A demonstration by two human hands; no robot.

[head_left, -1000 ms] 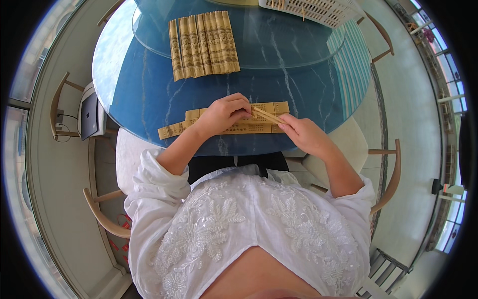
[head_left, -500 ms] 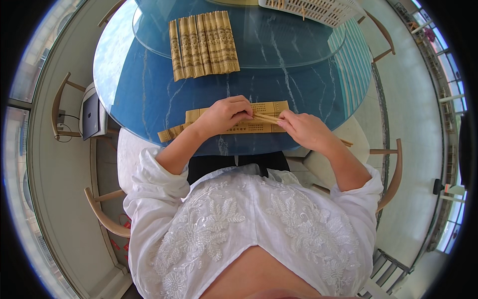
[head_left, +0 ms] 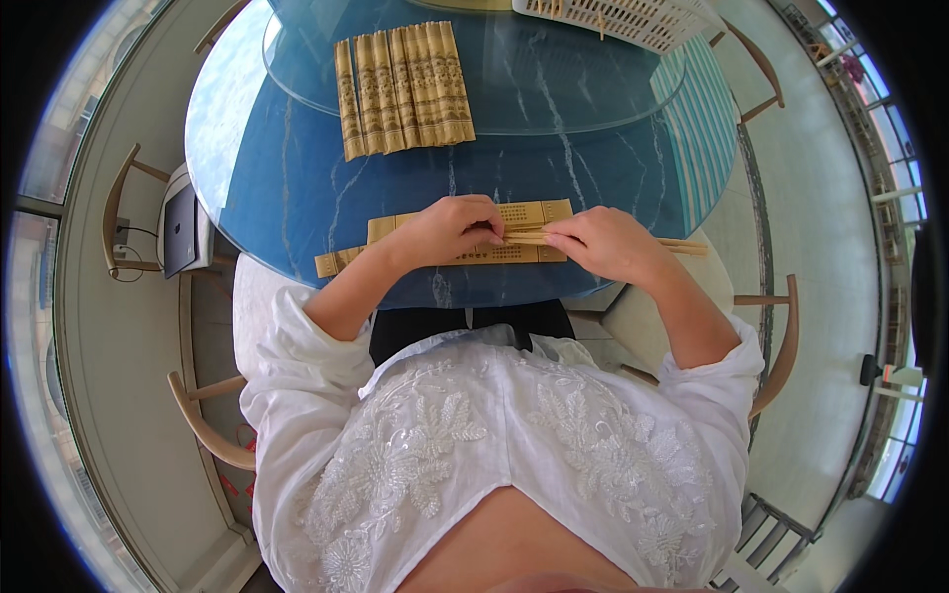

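A pair of wooden chopsticks (head_left: 682,246) is pinched in my closed right hand (head_left: 605,244), with the thick ends sticking out past its right side. Their other ends reach the fingertips of my left hand (head_left: 457,229). That hand is closed on a gold paper chopstick sleeve (head_left: 339,262), whose end shows beneath my left wrist. Its opening is hidden by my fingers, so I cannot tell whether the tips are inside. Under both hands lie more flat gold sleeves (head_left: 534,214) with dark print.
Several filled gold chopstick sleeves (head_left: 405,89) lie in a row farther off, partly on the glass turntable (head_left: 554,109). A white plastic basket (head_left: 623,22) with chopsticks stands at the far right of the blue round table (head_left: 267,198). A chair at left holds a laptop (head_left: 180,232).
The chopsticks have turned to lie nearly level, and more of their thick ends shows to the right. My right hand has shifted slightly left; the sleeve end under my left wrist moved a little.
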